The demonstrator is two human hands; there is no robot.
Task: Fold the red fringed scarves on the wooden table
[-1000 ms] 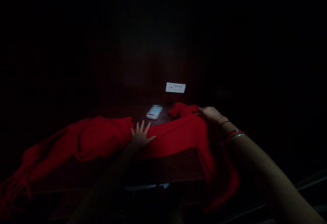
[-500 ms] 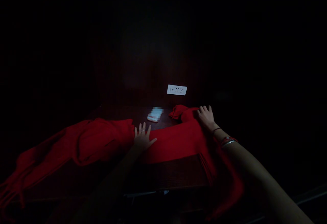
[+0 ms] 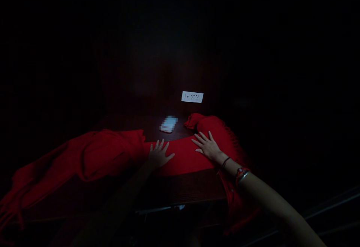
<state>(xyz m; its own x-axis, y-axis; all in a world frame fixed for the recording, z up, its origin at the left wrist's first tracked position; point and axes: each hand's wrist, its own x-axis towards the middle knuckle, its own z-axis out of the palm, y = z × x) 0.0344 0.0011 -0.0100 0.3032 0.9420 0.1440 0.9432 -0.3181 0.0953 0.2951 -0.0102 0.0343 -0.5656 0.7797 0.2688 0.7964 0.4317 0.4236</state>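
A long red fringed scarf lies across a dark wooden table in a very dim room. My left hand rests flat on the scarf near its middle, fingers spread, a ring on one finger. My right hand lies flat on the scarf a little to the right, fingers stretched out; bracelets and threads circle that wrist. The scarf's right end hangs over the table's right edge, and its left end trails off to the lower left.
A small pale object, blurred out, lies on the table just behind the scarf. A white socket plate sits on the dark wall behind. A metal rail shows under the table's front edge. All else is black.
My right hand has slid left and nearer along the scarf, from its far right fold to the flat part beside my left hand. My left hand has barely moved.
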